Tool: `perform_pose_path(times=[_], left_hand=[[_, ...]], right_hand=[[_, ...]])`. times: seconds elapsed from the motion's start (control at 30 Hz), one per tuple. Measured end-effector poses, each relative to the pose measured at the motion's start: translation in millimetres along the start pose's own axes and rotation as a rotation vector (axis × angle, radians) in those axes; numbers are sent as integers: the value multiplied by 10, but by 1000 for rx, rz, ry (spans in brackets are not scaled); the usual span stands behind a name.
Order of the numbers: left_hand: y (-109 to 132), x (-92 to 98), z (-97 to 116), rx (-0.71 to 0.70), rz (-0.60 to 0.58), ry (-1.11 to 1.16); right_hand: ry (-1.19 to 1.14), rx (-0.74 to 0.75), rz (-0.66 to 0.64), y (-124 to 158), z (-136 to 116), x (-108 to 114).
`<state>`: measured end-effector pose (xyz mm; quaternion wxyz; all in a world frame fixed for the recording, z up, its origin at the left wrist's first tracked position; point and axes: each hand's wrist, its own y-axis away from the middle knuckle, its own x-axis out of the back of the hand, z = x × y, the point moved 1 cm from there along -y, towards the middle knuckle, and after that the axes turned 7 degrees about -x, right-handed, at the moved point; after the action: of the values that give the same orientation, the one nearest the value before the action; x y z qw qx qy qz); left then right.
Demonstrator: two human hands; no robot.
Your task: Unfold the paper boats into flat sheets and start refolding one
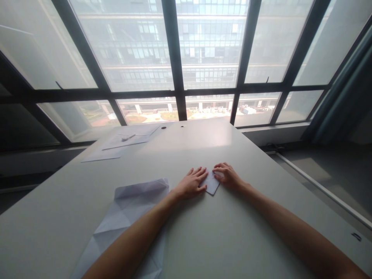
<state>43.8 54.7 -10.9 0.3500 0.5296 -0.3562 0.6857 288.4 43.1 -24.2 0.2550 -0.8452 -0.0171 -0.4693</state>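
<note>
A small folded piece of white paper [213,184] lies on the white table between my two hands. My left hand [192,183] rests flat over its left side, fingers spread. At its right edge, my right hand [228,175] has bent fingers and thumb that close on the paper's upper right part. The fingertips hide some of that edge. Under and beside my left forearm is a large creased sheet of paper [128,209], partly opened out, with fold lines across it.
Flat white sheets [101,155] lie at the table's far left, with a small white pen-like item [128,137] on top. A round cable hole [163,128] sits near the far edge. Tall windows [209,46] stand beyond; a curtain [343,89] hangs at right.
</note>
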Motion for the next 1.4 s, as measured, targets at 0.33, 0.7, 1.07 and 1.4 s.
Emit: perform_pose_path(times=[0.33,0.7,1.07,1.4], left_hand=[[8,-1,8,5,24,8],[-12,20,33,54,39,24],[-7,10,23,45,63,39],[-10,-4,11,40,65,36]], right_hand=[[15,-2,-18,-1,-5,-6],[12,13,-4,-1,9,-20],[15,11,-4,3,9,-24],[6,17,2,-2,16,-23]])
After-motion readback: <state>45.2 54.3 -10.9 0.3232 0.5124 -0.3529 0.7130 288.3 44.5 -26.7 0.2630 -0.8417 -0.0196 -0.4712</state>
